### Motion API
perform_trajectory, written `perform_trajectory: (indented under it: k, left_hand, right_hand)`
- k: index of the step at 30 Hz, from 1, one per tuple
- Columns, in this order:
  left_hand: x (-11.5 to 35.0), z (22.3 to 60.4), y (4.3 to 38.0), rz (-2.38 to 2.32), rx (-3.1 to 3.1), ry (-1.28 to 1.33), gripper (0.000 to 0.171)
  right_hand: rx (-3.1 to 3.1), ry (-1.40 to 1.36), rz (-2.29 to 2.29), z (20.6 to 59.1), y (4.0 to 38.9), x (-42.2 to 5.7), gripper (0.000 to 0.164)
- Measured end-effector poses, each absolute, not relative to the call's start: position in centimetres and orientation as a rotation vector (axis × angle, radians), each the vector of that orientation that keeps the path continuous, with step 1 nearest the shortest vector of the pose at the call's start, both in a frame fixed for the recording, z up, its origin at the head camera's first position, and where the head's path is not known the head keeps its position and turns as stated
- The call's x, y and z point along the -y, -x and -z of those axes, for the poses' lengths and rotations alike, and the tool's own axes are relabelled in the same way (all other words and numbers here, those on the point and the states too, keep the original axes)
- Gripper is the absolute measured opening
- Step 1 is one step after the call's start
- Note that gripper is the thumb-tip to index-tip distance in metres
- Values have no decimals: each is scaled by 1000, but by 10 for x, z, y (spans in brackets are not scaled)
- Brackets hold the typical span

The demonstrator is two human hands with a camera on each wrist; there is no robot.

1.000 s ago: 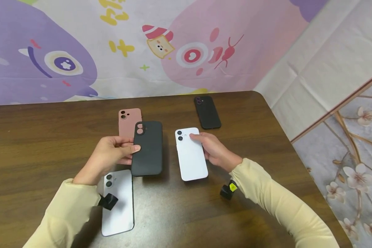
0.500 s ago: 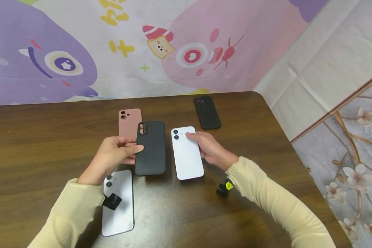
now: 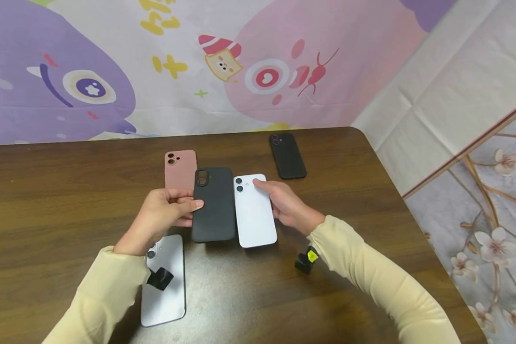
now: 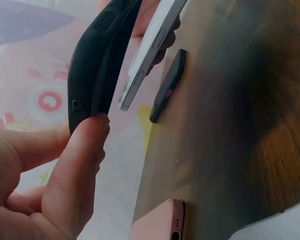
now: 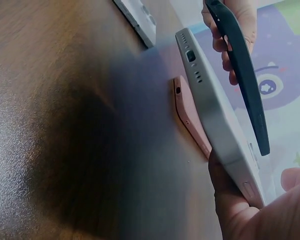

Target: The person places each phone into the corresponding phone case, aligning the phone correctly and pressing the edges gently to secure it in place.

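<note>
My left hand [image 3: 167, 210] pinches a black phone case [image 3: 213, 208] by its left edge, thumb on the back and fingers behind. Through its camera cutout no phone shows. Just right of it, my right hand [image 3: 290, 205] grips a white phone [image 3: 256, 215] by its right side, thumb near the two camera lenses. Both are held above the table, side by side. The left wrist view has the case [image 4: 97, 65] nearer and the phone [image 4: 152, 50] beyond it, with a narrow gap between. In the right wrist view the phone's bottom edge with its port [image 5: 191, 56] shows.
A pink phone case [image 3: 179, 167] lies behind my left hand, partly covered by the black case. At the back right lies a black phone or case [image 3: 288, 155] with purple-ringed lenses. Another white phone [image 3: 165, 296] lies under my left wrist. The wooden table [image 3: 69, 191] meets a printed cloth backdrop.
The black case has shifted a little right and the white phone a little left, so the gap between them has narrowed. Both hands keep their hold.
</note>
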State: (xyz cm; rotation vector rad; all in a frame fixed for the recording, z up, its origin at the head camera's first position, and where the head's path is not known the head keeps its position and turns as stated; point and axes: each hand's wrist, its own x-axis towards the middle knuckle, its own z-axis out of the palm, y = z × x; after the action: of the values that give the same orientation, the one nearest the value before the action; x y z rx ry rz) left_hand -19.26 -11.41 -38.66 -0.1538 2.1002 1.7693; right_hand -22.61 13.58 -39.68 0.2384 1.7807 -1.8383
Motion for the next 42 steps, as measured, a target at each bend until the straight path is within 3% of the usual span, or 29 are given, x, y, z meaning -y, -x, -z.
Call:
perform_trajectory:
  k: [24, 42]
  left_hand:
    - [104, 389, 193, -1812, -2080, 149, 52]
    - [102, 390, 192, -1797, -2091, 123, 51]
  right_hand:
    - [-1743, -221, 1866, 394, 228, -123, 33]
    - [-1709, -217, 1879, 394, 229, -116, 37]
